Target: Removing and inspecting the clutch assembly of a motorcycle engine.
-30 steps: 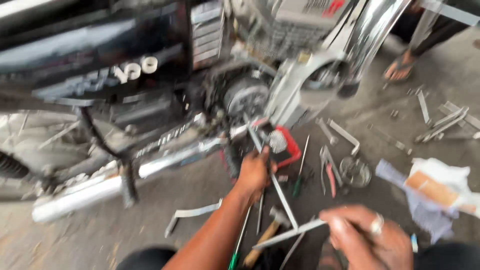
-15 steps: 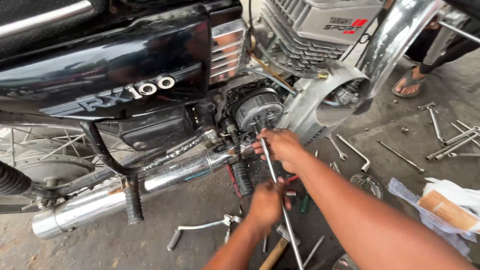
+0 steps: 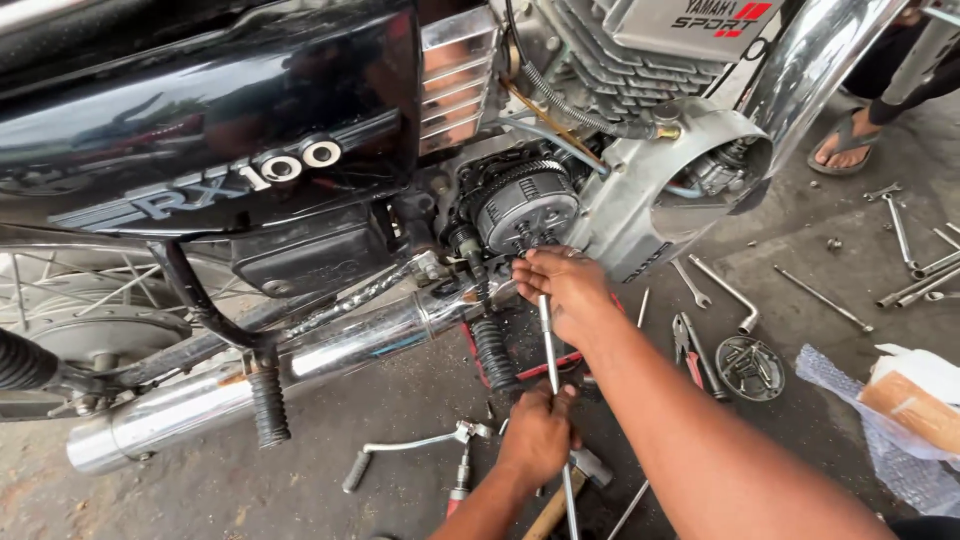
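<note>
A long metal rod (image 3: 550, 345) is gripped low by the closed left hand (image 3: 538, 432) and steadied near its tip by the curled right hand (image 3: 567, 290), so it meets the exposed clutch (image 3: 524, 208) of the motorcycle squarely.

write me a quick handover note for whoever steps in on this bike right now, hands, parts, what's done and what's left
Right hand: fingers at the upper end of the long metal rod, against the exposed clutch assembly.
Left hand: gripped around the rod lower down, steadying it.
Done: engine side cover is off, clutch exposed; a kick lever lies on the floor.
Nearby: wooden-handled hammer under the left hand, pliers, small dish of fasteners, wrenches to the right.
Left: the clutch is uncovered and loose parts lie on the ground.
</note>
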